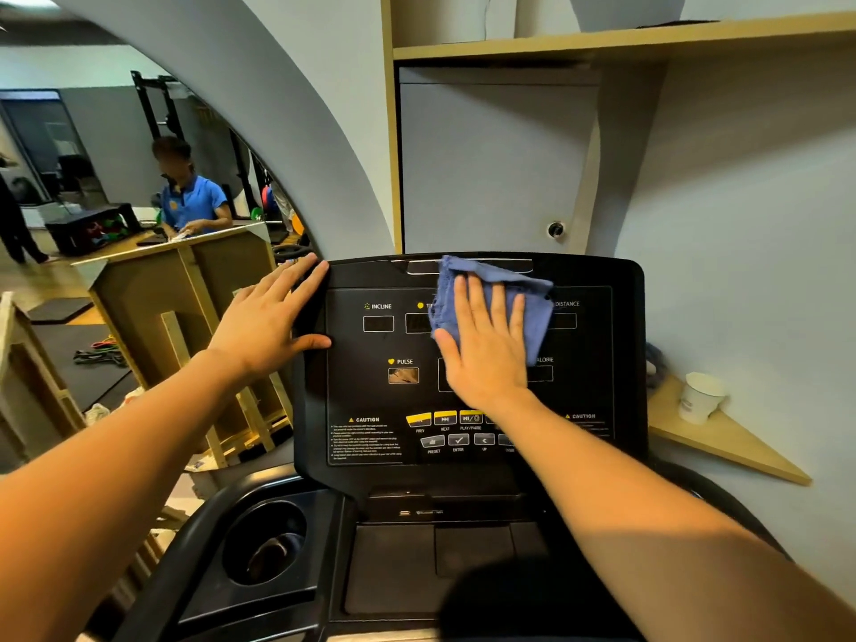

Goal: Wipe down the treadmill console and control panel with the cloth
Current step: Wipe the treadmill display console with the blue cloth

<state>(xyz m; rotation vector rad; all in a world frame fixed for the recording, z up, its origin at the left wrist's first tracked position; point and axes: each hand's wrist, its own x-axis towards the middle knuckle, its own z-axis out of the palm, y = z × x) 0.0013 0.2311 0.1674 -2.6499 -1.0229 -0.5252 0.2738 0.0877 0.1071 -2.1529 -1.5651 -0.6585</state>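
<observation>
The black treadmill console [366, 400] fills the middle of the view, with its INCLINE, PULSE and DISTANCE readouts and a row of yellow and grey buttons [444, 419] low on the panel. My right hand [486, 345] lies flat with spread fingers, pressing a blue cloth [495, 280] against the upper middle of the panel, over the top centre readout. My left hand [273, 317] grips the console's left edge, fingers across the top corner and thumb on the front face.
Below the console are a cup holder [264, 544] and a dark tray. A white paper cup [701, 396] stands on a wooden corner shelf at right. A wall cabinet is behind the console. At left, a wooden counter and a person in a blue shirt [194, 201].
</observation>
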